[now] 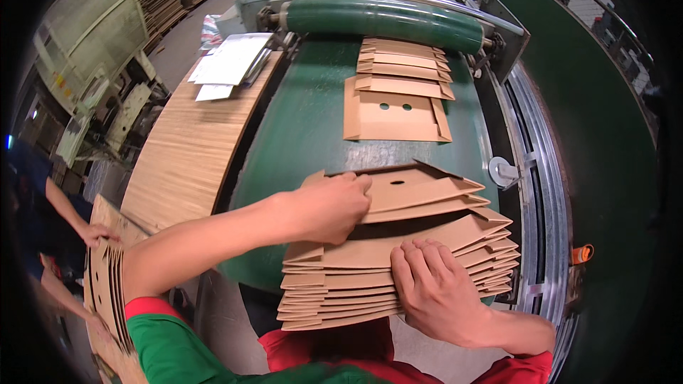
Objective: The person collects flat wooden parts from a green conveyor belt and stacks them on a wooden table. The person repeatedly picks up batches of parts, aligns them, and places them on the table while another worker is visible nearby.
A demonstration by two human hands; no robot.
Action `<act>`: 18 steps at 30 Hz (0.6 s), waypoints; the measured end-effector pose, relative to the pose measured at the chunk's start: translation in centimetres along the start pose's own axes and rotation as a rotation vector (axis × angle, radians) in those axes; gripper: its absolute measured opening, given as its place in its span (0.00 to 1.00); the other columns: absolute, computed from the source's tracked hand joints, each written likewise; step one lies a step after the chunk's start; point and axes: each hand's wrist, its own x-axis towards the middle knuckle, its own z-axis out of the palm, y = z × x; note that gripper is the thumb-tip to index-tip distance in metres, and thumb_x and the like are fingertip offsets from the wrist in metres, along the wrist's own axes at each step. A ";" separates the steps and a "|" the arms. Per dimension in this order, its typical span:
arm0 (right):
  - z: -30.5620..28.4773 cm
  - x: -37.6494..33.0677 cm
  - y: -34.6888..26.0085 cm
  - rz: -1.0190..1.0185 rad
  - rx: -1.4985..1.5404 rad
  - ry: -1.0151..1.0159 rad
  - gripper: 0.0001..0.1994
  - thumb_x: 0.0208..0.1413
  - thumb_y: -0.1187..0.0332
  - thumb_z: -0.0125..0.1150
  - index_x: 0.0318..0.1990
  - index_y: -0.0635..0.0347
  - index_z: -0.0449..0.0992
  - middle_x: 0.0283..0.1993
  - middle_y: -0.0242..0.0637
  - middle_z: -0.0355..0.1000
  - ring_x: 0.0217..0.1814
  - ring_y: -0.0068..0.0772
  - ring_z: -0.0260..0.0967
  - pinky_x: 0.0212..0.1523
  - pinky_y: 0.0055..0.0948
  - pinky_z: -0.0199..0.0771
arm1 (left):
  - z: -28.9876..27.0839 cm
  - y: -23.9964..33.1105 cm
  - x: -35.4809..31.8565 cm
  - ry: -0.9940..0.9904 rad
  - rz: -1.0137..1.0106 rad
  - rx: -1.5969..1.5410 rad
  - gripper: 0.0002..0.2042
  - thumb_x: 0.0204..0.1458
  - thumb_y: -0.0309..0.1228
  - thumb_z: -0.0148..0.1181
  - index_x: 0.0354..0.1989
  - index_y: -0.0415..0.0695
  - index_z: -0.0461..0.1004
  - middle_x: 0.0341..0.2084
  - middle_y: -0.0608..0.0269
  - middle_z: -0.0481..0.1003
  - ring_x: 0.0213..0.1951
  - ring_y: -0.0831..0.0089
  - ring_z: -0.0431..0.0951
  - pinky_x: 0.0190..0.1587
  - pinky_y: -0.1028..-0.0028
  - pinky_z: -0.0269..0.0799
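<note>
A stack of folded brown cardboard blanks (pixel 356 281) lies at the near end of the green conveyor belt, its layers slightly fanned. My right hand (pixel 437 291) is closed over the near edge of that stack, fingers curled on top. Farther forward, my left hand (pixel 331 206) pinches the left part of an upper cardboard blank (pixel 420 195), which shows a dark hole and raised flaps. A dark gap separates this upper part from the stack under my right hand. My left thumb is hidden.
Ahead, a cardboard blank with two holes (pixel 395 115) and several overlapping ones lie toward the green roller (pixel 384 23). White sheets (pixel 231 64) rest on a wooden board (pixel 186 139) at left. Another person's hands (pixel 97 235) hold cardboard at lower left. A metal rail (pixel 544 199) runs along the right.
</note>
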 end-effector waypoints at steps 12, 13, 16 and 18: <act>-1.0 4.4 1.4 -0.063 0.387 -0.164 0.55 0.32 0.54 0.84 0.69 0.72 0.61 0.76 0.64 0.55 0.82 0.66 0.49 0.80 0.60 0.46 | 1.6 0.1 -2.1 0.296 0.163 -0.265 0.14 0.48 0.35 0.65 0.40 0.38 0.84 0.39 0.39 0.82 0.39 0.46 0.82 0.45 0.55 0.79; -1.1 5.4 1.6 -0.143 0.390 -0.130 0.54 0.34 0.53 0.83 0.69 0.71 0.61 0.74 0.64 0.57 0.80 0.66 0.51 0.79 0.60 0.48 | 2.1 -0.2 -1.1 0.314 0.137 -0.212 0.16 0.49 0.36 0.66 0.42 0.38 0.81 0.42 0.40 0.81 0.41 0.47 0.81 0.47 0.55 0.78; -1.6 6.0 1.1 -0.032 0.204 -0.235 0.51 0.40 0.50 0.81 0.69 0.70 0.62 0.69 0.63 0.63 0.75 0.64 0.58 0.74 0.57 0.57 | 4.2 -2.2 0.1 0.464 0.068 -0.328 0.23 0.49 0.38 0.69 0.50 0.38 0.75 0.48 0.40 0.77 0.48 0.47 0.78 0.53 0.55 0.74; -2.3 5.5 0.4 0.058 0.058 -0.292 0.50 0.45 0.48 0.80 0.70 0.68 0.63 0.66 0.62 0.67 0.71 0.64 0.63 0.70 0.56 0.63 | 5.4 -3.2 -0.3 0.538 0.021 -0.416 0.28 0.49 0.40 0.71 0.55 0.39 0.71 0.52 0.40 0.75 0.52 0.48 0.76 0.57 0.54 0.72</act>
